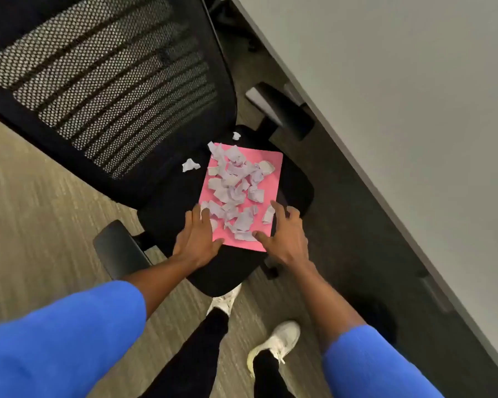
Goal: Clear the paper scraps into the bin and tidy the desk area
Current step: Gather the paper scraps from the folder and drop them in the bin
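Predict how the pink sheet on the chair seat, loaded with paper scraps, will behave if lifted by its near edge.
The pink sheet looks thin and flat, so it will probably sag. The paper scraps lie loose, likely light, and may slide off. Both hands, one at each near corner, should steady it.

Pink sheet [266,170], pale lilac-white scraps [236,191], black seat [170,202], black mesh chair back [104,81] with a dotted weave and dark bars, blue sleeves [61,340], white shoes [276,343], black trousers [193,354], beige streaked carpet [41,196], pale grey desk [400,96]
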Tool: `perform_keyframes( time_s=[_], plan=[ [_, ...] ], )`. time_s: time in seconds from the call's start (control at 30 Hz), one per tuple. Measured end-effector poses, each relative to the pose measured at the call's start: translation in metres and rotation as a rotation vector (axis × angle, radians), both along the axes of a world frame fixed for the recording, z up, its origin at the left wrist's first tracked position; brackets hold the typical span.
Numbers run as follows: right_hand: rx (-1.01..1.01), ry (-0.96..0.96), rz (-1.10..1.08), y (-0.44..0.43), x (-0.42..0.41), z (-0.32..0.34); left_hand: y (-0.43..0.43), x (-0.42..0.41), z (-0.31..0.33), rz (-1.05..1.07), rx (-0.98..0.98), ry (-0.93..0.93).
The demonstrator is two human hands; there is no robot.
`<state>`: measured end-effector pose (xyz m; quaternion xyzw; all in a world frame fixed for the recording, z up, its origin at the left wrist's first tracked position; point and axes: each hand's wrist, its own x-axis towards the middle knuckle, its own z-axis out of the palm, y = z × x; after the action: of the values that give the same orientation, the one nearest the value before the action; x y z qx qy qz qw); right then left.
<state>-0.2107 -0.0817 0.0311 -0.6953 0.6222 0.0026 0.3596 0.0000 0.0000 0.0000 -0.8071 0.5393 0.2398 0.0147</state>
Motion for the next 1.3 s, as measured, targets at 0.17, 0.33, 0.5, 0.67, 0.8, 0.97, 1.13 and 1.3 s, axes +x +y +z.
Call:
perform_keyframes(
  time_s=[0.17, 0.33, 0.5, 0.67, 0.8, 0.97, 1.13, 1.3],
  plan=[
    [0.032, 0.096, 0.160, -0.011, 0.015, -0.048, -0.009, 0.011, -0.040, -0.078, 0.059, -0.013],
    [0.002, 0.189, 0.297, -0.020, 0.031, -0.087, -0.016, 0.022, -0.069, -0.179, 0.027, -0.006],
    [-0.049, 0.264, 0.419, -0.025, 0.050, -0.111, -0.029, 0.028, -0.089, -0.259, 0.017, -0.050],
    [-0.108, 0.280, 0.498, -0.028, 0.062, -0.125, -0.034, 0.026, -0.108, -0.309, -0.003, -0.048],
    [-0.156, 0.300, 0.538, -0.033, 0.063, -0.128, -0.036, 0.029, -0.122, -0.342, -0.027, -0.073],
    [-0.250, 0.227, 0.527, -0.032, 0.061, -0.131, -0.039, 0.032, -0.128, -0.408, -0.023, -0.091],
    [-0.257, 0.180, 0.473, -0.033, 0.062, -0.133, -0.050, 0.035, -0.125, -0.429, -0.072, -0.047],
    [-0.224, 0.102, 0.351, -0.038, 0.065, -0.132, -0.059, 0.045, -0.121, -0.440, -0.153, -0.008]
  ],
)
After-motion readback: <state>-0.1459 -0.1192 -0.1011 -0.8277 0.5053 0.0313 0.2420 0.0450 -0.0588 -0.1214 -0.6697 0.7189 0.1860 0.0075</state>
